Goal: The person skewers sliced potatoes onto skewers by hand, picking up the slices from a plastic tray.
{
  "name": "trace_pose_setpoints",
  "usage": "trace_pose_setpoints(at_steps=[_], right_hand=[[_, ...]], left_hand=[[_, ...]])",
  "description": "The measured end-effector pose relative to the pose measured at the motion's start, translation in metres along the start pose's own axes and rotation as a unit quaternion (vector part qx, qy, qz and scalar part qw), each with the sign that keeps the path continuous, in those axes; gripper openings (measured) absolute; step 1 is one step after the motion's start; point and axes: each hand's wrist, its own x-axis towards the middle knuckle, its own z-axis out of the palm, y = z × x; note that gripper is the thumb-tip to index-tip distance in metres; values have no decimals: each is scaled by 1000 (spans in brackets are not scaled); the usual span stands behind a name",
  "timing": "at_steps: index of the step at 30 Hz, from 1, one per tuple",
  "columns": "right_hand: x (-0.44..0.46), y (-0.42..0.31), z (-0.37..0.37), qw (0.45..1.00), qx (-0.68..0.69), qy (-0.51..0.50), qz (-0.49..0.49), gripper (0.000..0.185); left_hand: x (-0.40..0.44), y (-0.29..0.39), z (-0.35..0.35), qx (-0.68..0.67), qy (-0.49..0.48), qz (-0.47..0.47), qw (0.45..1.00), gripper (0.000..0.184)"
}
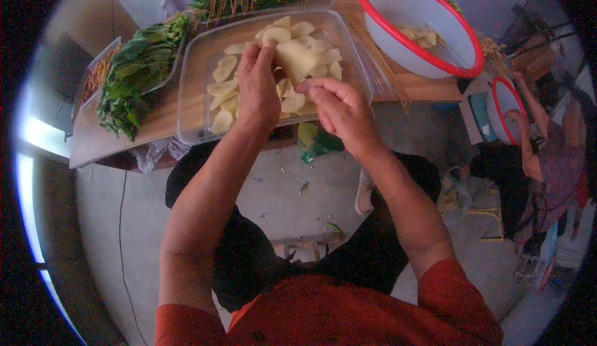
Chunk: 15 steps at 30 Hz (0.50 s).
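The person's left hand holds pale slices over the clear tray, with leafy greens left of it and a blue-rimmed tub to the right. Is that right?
Not quite: the head view shows that the tub's rim is red, not blue. The left hand does hold pale slices over the clear tray, with leafy greens to its left.

No lettering, label, brand, number or sign could be read on anything in view; the small dark mark low on the red shirt (348, 312) was too blurred to make out.
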Motion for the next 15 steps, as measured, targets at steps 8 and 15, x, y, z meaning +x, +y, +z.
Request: trace_pose_setpoints(at_steps=[8,15], right_hand=[[3,2,-2,1000,-3,-29,-2,27],[29,21,2,990,122,30,-65,22]], left_hand=[[40,-3,-35,-49,-9,18,999,11],[10,67,-22,412,-52,246,876,21]])
